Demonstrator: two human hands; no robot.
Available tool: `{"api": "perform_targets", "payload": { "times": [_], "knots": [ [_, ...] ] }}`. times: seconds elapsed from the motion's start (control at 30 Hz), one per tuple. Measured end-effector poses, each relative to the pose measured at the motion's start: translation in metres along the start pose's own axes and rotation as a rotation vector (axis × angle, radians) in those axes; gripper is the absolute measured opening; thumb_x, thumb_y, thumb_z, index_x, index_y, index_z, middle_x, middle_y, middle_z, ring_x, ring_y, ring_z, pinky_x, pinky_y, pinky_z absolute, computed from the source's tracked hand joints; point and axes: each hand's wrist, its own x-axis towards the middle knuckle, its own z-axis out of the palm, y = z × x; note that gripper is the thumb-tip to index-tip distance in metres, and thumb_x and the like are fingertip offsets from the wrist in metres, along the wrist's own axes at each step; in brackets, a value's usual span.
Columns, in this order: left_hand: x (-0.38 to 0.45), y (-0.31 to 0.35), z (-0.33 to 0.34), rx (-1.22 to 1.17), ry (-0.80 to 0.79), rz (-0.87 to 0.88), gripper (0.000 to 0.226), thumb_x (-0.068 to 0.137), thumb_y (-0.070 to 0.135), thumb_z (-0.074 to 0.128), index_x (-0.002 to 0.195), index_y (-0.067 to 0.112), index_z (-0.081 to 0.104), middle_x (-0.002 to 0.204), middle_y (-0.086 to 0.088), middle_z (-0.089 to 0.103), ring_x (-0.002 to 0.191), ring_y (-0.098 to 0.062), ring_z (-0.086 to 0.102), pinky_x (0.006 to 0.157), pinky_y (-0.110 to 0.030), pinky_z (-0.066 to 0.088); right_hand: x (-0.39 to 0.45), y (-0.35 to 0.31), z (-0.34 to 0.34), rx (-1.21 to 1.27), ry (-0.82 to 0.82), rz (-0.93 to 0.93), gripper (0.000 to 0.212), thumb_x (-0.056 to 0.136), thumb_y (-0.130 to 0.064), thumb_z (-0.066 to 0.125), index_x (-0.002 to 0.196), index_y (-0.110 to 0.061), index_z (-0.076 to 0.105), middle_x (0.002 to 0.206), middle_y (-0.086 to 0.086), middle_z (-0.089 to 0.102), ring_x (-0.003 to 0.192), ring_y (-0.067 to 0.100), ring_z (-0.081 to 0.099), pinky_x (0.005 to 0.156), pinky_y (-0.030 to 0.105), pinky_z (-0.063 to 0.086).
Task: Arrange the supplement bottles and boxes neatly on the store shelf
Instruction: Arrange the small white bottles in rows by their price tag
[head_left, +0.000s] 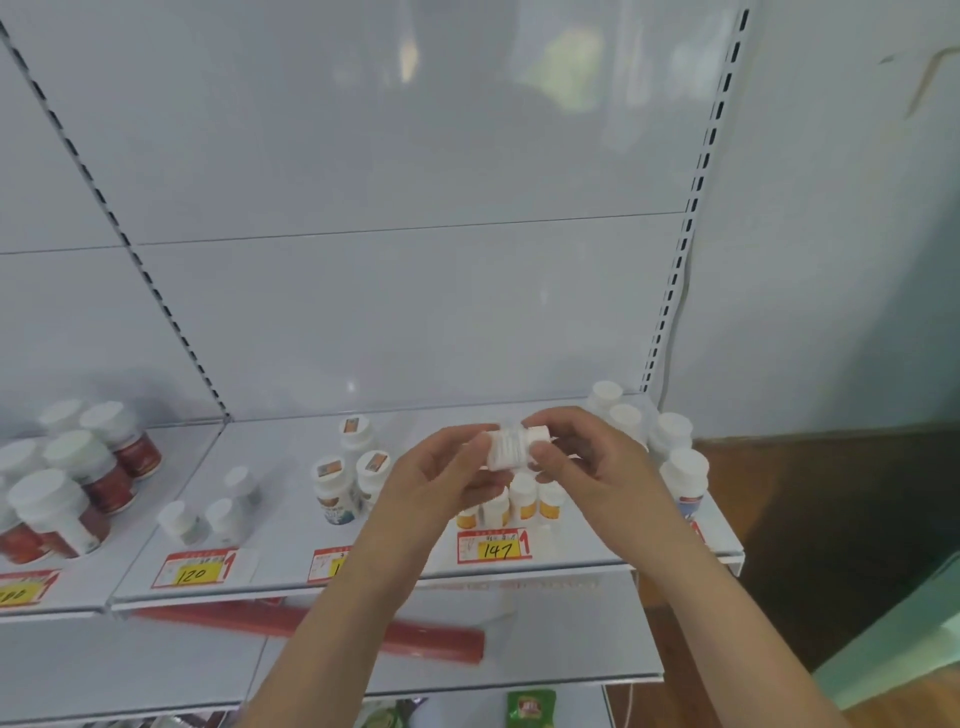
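Observation:
Both my hands are raised over the white shelf (291, 525) and hold white-capped small bottles (511, 448) between them, lying sideways. My left hand (447, 480) grips the left end and my right hand (587, 457) pinches the right end. Just below them stand several small yellow-labelled bottles (524, 501) above the 147 price tag (493, 545). To their left stand three bottles with blue-orange labels (337, 493), and further left three small pale bottles (208, 514).
Red-labelled bottles (78, 483) crowd the neighbouring shelf at left. White-capped bottles (680, 467) stand at the shelf's right end by the wall. A long red strip (311, 623) lies on the lower shelf. Slotted uprights frame the bare back panel (389, 286).

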Motion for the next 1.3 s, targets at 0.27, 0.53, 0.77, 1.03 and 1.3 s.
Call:
{"api": "perform_targets", "payload": {
  "times": [0.27,0.53,0.77,1.03,1.3],
  "knots": [
    [-0.003,-0.008,-0.006,0.141,0.017,0.112,0.021,0.089,0.019,0.071,0.11,0.021,0.074,0.103,0.002,0.077,0.096,-0.013,0.073,0.08,-0.02,0.056,-0.006,0.004,0.008,0.125,-0.008,0.031,0.014,0.097,-0.025,0.06,0.107,-0.033,0.066,0.102,-0.018,0.072,0.093,0.007,0.071,0.08,0.022,0.058],
    [0.0,-0.038,-0.016,0.319,0.172,0.308,0.033,0.091,0.022,0.069,0.122,0.031,0.065,0.117,0.015,0.067,0.112,-0.002,0.064,0.094,-0.018,0.051,-0.002,0.021,0.012,0.171,0.143,0.134,0.016,0.093,-0.021,0.067,0.106,-0.03,0.067,0.1,-0.013,0.073,0.094,0.001,0.069,0.08,0.016,0.054],
    [0.004,-0.117,-0.046,0.829,0.328,0.212,0.036,0.099,0.03,0.052,0.135,0.026,0.054,0.135,0.01,0.052,0.124,-0.01,0.05,0.099,-0.028,0.042,0.039,0.039,-0.002,-0.278,0.256,0.114,0.012,0.091,-0.023,0.066,0.101,-0.026,0.061,0.093,-0.015,0.066,0.087,-0.002,0.062,0.076,0.017,0.048],
    [0.005,-0.163,-0.058,1.083,0.229,0.2,0.043,0.098,0.025,0.057,0.139,0.014,0.057,0.149,0.0,0.048,0.14,-0.017,0.042,0.115,-0.026,0.027,0.074,0.085,0.01,-0.716,0.003,0.167,0.022,0.091,-0.018,0.063,0.111,-0.009,0.061,0.108,0.008,0.06,0.099,0.025,0.058,0.08,0.032,0.044],
    [0.007,-0.168,-0.06,1.078,0.237,0.227,0.042,0.097,0.025,0.058,0.137,0.015,0.059,0.148,0.001,0.049,0.138,-0.015,0.043,0.114,-0.024,0.026,0.075,0.092,0.019,-0.779,-0.045,0.259,0.034,0.097,-0.03,0.058,0.126,-0.011,0.056,0.121,0.008,0.059,0.114,0.025,0.055,0.087,0.034,0.045]
  ]
}}
